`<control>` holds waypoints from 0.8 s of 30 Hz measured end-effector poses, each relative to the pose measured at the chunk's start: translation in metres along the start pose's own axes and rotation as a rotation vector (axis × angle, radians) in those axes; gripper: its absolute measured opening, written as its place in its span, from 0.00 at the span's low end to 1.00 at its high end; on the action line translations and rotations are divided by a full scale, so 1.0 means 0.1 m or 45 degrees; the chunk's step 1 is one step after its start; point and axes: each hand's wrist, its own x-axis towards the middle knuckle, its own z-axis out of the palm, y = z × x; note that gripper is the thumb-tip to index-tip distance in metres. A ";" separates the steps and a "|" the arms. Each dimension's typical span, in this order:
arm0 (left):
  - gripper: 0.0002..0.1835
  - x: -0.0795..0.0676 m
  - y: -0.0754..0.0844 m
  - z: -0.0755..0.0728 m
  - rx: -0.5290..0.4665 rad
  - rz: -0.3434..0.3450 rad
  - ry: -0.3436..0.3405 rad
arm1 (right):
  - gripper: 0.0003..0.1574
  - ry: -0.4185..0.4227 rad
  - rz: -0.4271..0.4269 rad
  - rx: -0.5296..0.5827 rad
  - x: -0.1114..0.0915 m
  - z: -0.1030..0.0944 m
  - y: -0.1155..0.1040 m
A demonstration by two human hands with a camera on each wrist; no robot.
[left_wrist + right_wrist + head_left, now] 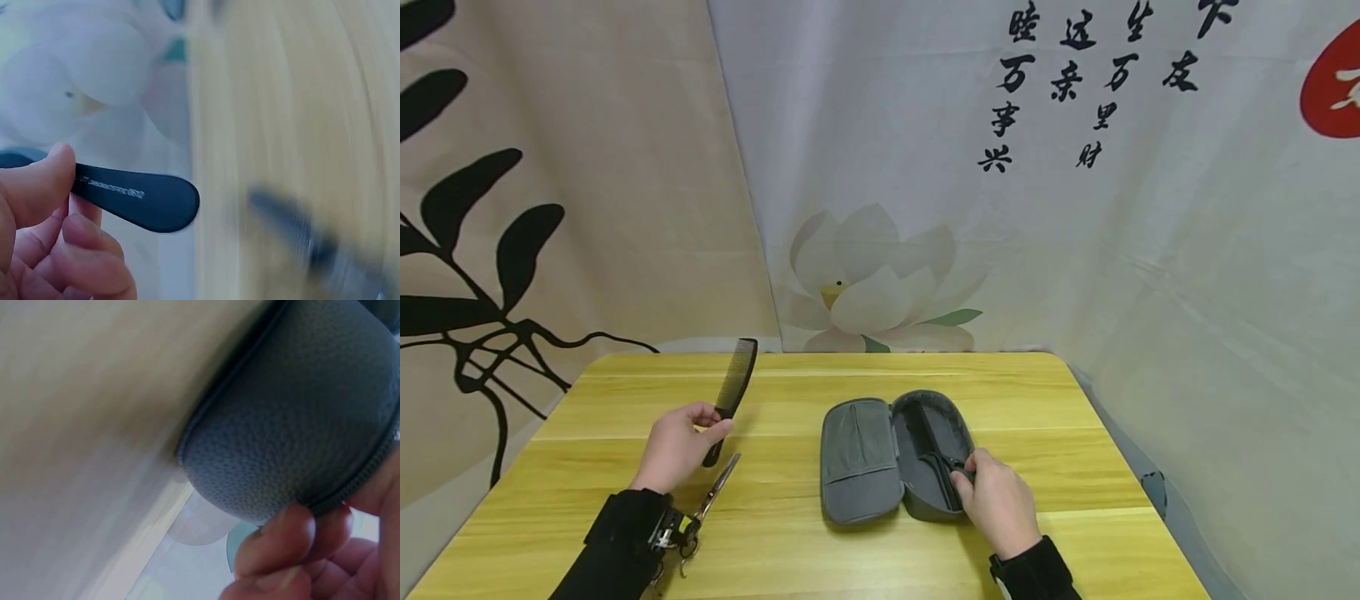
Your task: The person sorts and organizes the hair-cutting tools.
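My left hand (681, 442) pinches a black comb (737, 379) between thumb and fingers, teeth end pointing up and away. In the left wrist view the comb's rounded handle end (156, 200) juts out past the thumb. A grey zip case (861, 471) lies unfolded on the table. My right hand (1000, 500) grips the case's right rim; in the right wrist view the fingers (281, 537) lie against its pebbled outer wall (281, 431). Black-handled scissors (943, 475) sit inside the case, close to the right thumb. Silver scissors (718, 490) lie beside my left wrist, their handles partly hidden.
The wooden table (790, 550) has a back edge close to a printed cloth backdrop (880, 167). The case's left half has a pocket (859, 442). A blurred dark, long object (300, 237) shows in the left wrist view.
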 end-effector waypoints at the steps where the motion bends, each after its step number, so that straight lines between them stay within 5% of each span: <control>1: 0.15 -0.02 0.03 0.02 -0.090 -0.040 -0.012 | 0.15 0.002 -0.002 -0.001 0.00 0.00 0.00; 8: 0.17 -0.17 0.14 0.27 -0.915 -0.261 -0.103 | 0.15 0.009 0.000 -0.009 0.00 0.02 0.01; 12: 0.10 -0.27 0.24 0.46 -1.240 -0.323 -0.061 | 0.15 0.015 -0.005 -0.013 0.00 0.02 0.02; 17: 0.07 -0.38 0.38 0.70 -1.383 -0.335 -0.049 | 0.16 0.023 -0.010 -0.015 -0.01 0.01 0.01; 24: 0.10 -0.48 0.48 0.87 -1.405 -0.394 -0.065 | 0.16 0.053 -0.035 -0.018 -0.02 0.03 0.03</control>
